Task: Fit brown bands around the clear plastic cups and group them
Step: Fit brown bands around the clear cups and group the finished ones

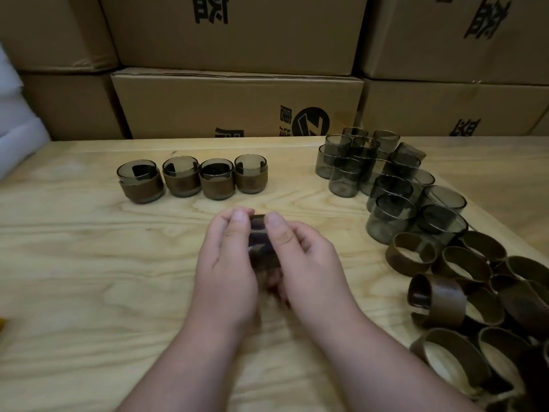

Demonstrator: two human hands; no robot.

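Note:
My left hand (227, 263) and my right hand (306, 263) together grip one cup with a brown band (261, 245) around it, held over the middle of the wooden table (89, 278). Both thumbs press on its top edge; the cup's lower part is hidden by my fingers. A row of several banded cups (193, 179) stands at the back left. Bare smoky clear cups (386, 179) are clustered at the back right. Loose brown bands (475, 298) lie in a heap at the right front.
Stacked cardboard boxes (237, 105) with black print wall off the table's far edge. Something white and soft (15, 120) sits at the far left. A small yellow object (2, 324) pokes in at the left edge.

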